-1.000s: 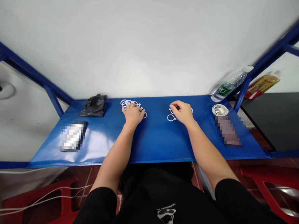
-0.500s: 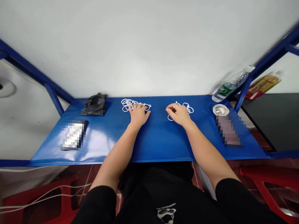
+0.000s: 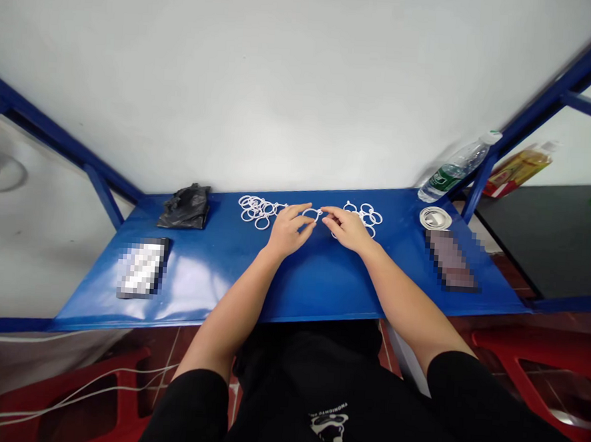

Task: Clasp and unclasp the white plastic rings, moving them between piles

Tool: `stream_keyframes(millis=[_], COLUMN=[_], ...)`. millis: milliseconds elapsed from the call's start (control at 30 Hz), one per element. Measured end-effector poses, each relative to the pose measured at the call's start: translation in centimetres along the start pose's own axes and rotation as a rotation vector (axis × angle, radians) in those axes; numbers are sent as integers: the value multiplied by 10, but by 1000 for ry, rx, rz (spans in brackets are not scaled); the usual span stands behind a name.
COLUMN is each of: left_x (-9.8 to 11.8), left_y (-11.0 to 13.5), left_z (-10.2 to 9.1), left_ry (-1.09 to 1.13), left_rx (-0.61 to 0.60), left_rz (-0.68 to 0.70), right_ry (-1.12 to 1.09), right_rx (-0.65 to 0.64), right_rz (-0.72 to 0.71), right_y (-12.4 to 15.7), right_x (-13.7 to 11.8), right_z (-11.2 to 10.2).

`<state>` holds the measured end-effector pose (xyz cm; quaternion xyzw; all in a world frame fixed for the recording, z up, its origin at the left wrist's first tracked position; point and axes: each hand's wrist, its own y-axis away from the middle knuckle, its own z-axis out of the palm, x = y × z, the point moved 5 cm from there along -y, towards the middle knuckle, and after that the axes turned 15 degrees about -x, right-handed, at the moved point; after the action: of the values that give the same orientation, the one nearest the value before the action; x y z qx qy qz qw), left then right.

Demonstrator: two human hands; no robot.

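Several thin white plastic-looking rings (image 3: 257, 209) lie left of centre; beside them the left hand (image 3: 289, 230) grasps one white tabbed ring (image 3: 311, 209) mid-frame. The right hand (image 3: 348, 229) is at its tab (image 3: 320, 212), gripping or not I can't tell; more white rings (image 3: 370, 218) lie right of centre.

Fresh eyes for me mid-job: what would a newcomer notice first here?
Likely the two hands meeting over the middle of the bright blue tabletop: the left hand has a small white ring at its fingertips, with the right hand close beside it. Next, the loose white rings clustered beyond both hands, then the clear bottle at the table's far right.
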<state>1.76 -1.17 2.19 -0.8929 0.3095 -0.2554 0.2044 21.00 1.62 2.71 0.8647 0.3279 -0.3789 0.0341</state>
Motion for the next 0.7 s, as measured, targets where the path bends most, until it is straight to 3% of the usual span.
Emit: stream_keyframes(millis=[100, 233, 467, 700], left_x=[9, 10, 4, 1], left_y=[0, 3, 6, 3], left_z=[8, 14, 13, 12], left_ry=[47, 133, 280, 432], left_rx=[-91, -173, -178, -114], left_rz=[55, -17, -127, -169], right_ry=[-2, -44, -103, -410], right_rx=[25, 14, -9, -101], right_rz=[-22, -8, 1, 31], right_y=[1, 1, 2, 0], right_x=[-5, -8, -10, -3], right_z=[-1, -2, 1, 13])
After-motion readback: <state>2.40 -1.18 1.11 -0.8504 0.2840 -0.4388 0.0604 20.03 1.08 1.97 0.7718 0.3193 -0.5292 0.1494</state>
